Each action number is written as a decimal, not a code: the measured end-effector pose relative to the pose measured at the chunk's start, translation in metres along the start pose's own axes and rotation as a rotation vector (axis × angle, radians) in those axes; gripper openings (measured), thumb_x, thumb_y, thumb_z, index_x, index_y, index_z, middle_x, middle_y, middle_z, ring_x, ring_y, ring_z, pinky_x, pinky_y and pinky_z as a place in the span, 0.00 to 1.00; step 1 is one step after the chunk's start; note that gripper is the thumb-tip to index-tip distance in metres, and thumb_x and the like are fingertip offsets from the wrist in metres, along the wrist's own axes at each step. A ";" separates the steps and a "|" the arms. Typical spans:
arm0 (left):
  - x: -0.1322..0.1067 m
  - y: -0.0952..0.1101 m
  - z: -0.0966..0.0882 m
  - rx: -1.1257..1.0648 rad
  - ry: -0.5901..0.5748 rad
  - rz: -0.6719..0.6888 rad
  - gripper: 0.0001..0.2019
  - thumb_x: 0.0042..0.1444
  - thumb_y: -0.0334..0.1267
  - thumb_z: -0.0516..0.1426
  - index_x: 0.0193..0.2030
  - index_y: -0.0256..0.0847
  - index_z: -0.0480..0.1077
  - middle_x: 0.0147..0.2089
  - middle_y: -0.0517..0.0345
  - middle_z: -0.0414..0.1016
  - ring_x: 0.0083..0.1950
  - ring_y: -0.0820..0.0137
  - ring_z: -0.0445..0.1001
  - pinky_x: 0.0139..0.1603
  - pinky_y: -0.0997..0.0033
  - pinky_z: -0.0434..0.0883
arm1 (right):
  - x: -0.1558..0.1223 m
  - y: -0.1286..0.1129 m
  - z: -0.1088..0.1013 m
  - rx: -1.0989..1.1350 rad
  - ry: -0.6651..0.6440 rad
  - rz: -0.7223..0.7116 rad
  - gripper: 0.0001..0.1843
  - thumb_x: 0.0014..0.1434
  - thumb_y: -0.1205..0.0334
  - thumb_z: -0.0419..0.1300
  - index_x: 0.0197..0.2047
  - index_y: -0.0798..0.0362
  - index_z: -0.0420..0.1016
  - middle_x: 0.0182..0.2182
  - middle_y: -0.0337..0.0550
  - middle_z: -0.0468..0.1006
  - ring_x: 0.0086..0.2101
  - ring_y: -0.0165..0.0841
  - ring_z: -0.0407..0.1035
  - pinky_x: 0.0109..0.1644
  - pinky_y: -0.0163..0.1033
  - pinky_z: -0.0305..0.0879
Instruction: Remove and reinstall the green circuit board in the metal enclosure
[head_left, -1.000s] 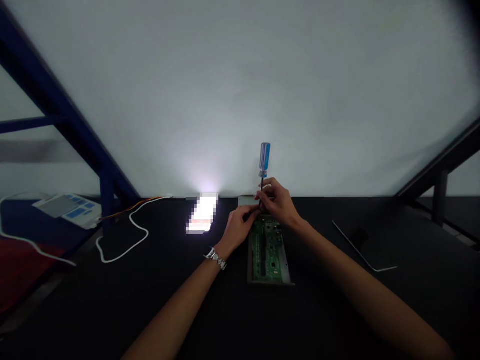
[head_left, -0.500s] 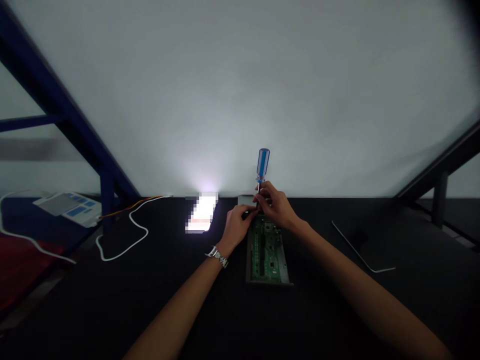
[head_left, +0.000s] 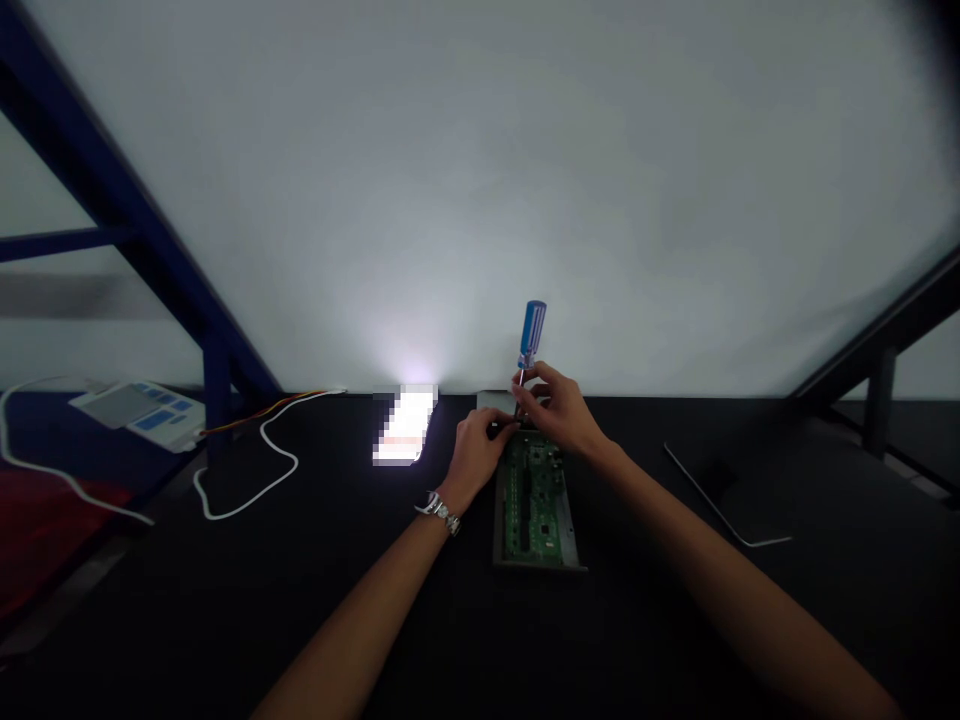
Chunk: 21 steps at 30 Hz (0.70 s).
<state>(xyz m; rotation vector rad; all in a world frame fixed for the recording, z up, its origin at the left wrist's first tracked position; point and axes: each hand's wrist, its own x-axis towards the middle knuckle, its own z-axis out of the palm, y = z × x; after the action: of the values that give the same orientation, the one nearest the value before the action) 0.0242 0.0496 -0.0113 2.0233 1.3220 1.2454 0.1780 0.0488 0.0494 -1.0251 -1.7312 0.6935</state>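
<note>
A screwdriver (head_left: 532, 330) with a blue and clear handle stands nearly upright, leaning a little to the right. My right hand (head_left: 556, 408) is closed around its shaft below the handle. Its tip is down at the far end of a green circuit board (head_left: 541, 510), which sits in a narrow grey metal tray (head_left: 498, 530). My left hand (head_left: 478, 445) has thumb and forefinger pinched together close to the screwdriver's tip; whatever lies between those fingers is too small to make out. A silver watch (head_left: 441, 510) is on the left wrist.
A brightly lit, pixelated panel (head_left: 406, 425) stands left of my hands, by the pale wall. Farther left lie a white cable (head_left: 292, 460) and a white-and-blue card-like panel (head_left: 142, 412). A dark flat pane (head_left: 731, 500) with a light edge is on the black table's right.
The screwdriver's handle has tilted slightly right and turned a little. My right hand has shifted slightly right with it. The left hand stays at the board's far end.
</note>
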 end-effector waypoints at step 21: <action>-0.029 0.007 0.006 0.009 -0.020 -0.036 0.18 0.55 0.25 0.56 0.53 0.38 0.68 0.52 0.48 0.69 0.56 0.60 0.69 0.61 0.55 0.65 | 0.007 -0.015 0.004 0.015 0.184 0.033 0.17 0.61 0.44 0.57 0.34 0.48 0.60 0.28 0.40 0.75 0.22 0.31 0.71 0.22 0.37 0.65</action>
<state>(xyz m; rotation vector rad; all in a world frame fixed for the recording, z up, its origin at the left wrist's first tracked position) 0.0285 0.0213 -0.0224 2.0047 1.3511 1.2025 0.1677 0.0471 0.0632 -1.0748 -1.5513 0.6129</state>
